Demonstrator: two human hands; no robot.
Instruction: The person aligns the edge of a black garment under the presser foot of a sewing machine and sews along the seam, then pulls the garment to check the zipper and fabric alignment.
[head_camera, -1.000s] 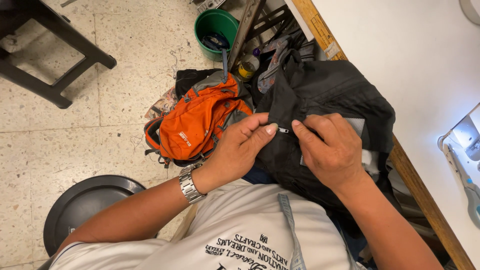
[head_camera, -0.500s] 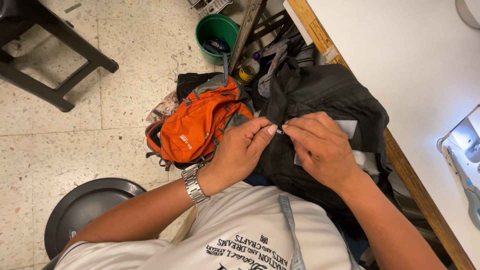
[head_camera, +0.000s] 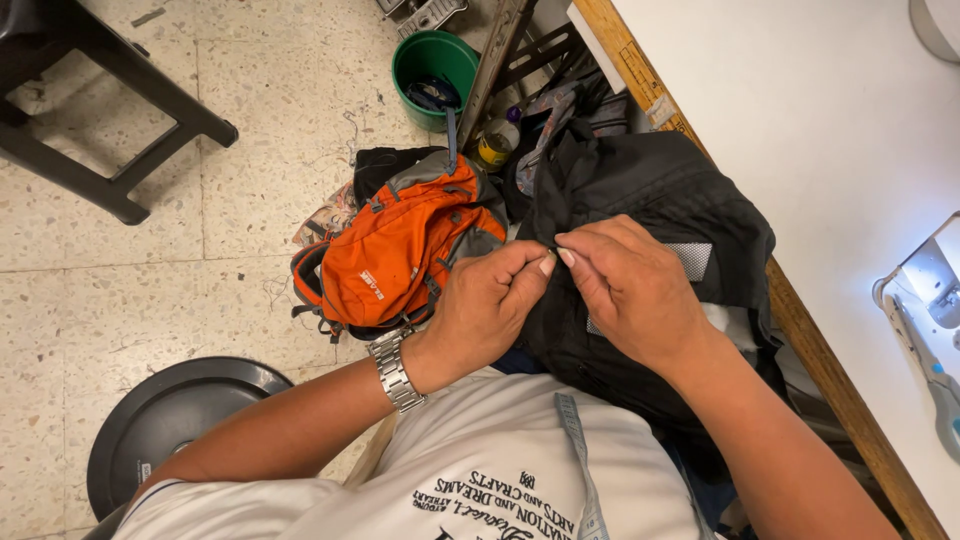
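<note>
Speckled tile floor beside a white worktop. Left hand and right hand meeting over a black bag on the lap, fingers pressed together, pinching a small part on it. Orange backpack just beside, green bucket beyond.

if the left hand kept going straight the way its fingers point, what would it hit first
Almost at once the right hand: the left hand points right across the black garment, and their fingertips nearly meet there, pinching it.

orange backpack, black bag, green bucket.
</note>
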